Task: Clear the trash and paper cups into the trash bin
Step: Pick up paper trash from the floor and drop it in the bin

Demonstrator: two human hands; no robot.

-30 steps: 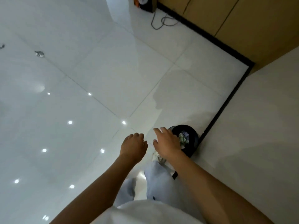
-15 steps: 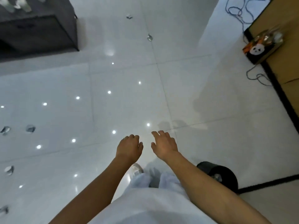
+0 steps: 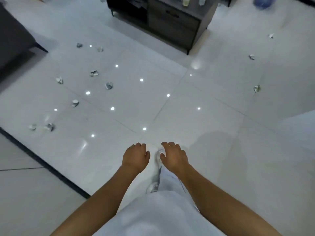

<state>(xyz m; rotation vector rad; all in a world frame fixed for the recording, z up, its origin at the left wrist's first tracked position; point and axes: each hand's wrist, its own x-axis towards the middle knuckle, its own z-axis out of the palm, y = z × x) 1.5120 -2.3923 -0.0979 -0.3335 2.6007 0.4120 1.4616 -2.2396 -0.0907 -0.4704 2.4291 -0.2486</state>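
Above the glossy white tiled floor [image 3: 196,133], the left hand [image 3: 135,158] and right hand [image 3: 173,156] hang side by side, palms down, fingers loosely curled and holding nothing. Small crumpled pieces of whitish paper trash [image 3: 109,86] lie scattered well ahead to the left, with a few more [image 3: 256,88] far right. Pale paper cups [image 3: 186,0], blurred, stand on the dark grey low cabinet [image 3: 173,23] at the far edge.

Empty left hand [image 3: 135,156] and right hand [image 3: 173,155] above trash-strewn floor [image 3: 213,103].
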